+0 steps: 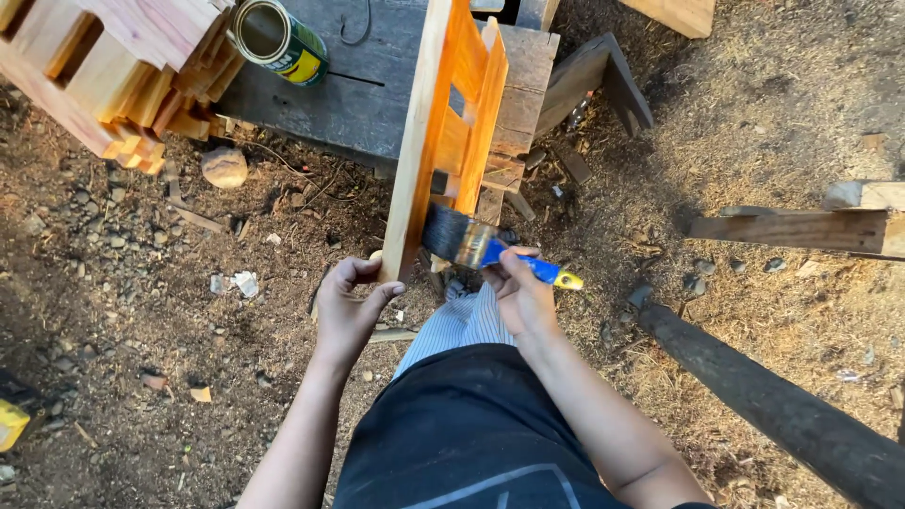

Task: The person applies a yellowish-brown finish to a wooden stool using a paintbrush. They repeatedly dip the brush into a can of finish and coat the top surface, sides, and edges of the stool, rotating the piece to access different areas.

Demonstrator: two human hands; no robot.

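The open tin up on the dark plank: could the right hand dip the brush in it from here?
Probably not directly. The right hand holds the paintbrush low, and the upright wooden frame stands between it and the tin; it would likely have to go around.

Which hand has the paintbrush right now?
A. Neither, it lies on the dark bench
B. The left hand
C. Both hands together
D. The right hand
D: the right hand grips the blue-handled paintbrush, its bristles against the orange wooden frame, while the left hand steadies the frame's near end.
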